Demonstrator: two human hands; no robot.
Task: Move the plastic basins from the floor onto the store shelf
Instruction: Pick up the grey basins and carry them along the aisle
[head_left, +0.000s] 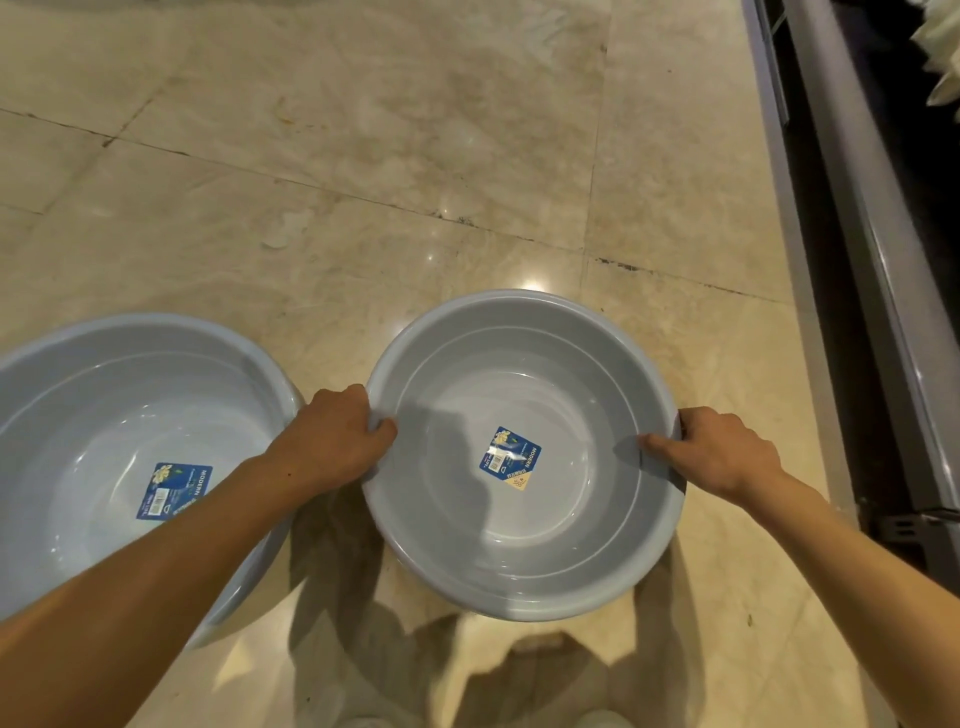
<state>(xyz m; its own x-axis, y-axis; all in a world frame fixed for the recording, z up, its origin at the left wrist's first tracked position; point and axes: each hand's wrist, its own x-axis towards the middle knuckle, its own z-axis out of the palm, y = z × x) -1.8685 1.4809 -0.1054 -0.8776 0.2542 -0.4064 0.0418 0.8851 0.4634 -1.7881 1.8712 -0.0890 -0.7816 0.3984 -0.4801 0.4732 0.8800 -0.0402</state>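
Observation:
A round grey-blue plastic basin (524, 566) with a blue label stuck inside its bottom is at the centre, over the tiled floor. My left hand (337, 439) grips its left rim, thumb inside the bowl. My right hand (719, 452) grips the right rim the same way. A second, larger pale-blue basin (78, 415) with the same kind of label sits on the floor at the left, partly under my left forearm. The store shelf's grey metal edge (883, 291) runs along the right side.
Glossy beige marble tiles (363, 156) stretch ahead, with dark grout lines. The shelf's dark interior is at the far right, with some white goods (940, 57) at the top right corner. My shadow falls on the floor below the basin.

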